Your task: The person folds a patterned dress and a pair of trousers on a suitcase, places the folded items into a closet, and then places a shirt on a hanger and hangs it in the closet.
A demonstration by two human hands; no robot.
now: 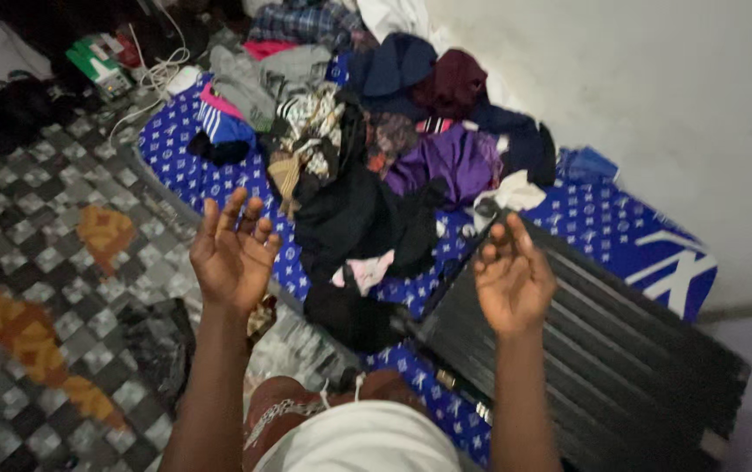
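My left hand (pixel 233 252) is raised palm up with its fingers spread, holding nothing, above the edge of a blue patterned mattress (pixel 603 223). My right hand (pixel 512 278) is also raised, palm up, fingers loosely curled and empty, over a black ribbed suitcase (pixel 620 341). Between and beyond the hands lies a heap of clothes: a black garment (pixel 354 218), a purple one (pixel 454 162), a maroon one (pixel 453 80) and a striped blue one (pixel 218 122). A small pink and white piece (pixel 365 269) lies on the black garment.
The floor (pixel 52 262) has a grey checkered pattern with orange patches. A green and white box (pixel 96 61) and white cables (pixel 155 74) lie at the far left. A white wall (pixel 655 96) runs along the right. Dark shoes (pixel 9 109) sit at far left.
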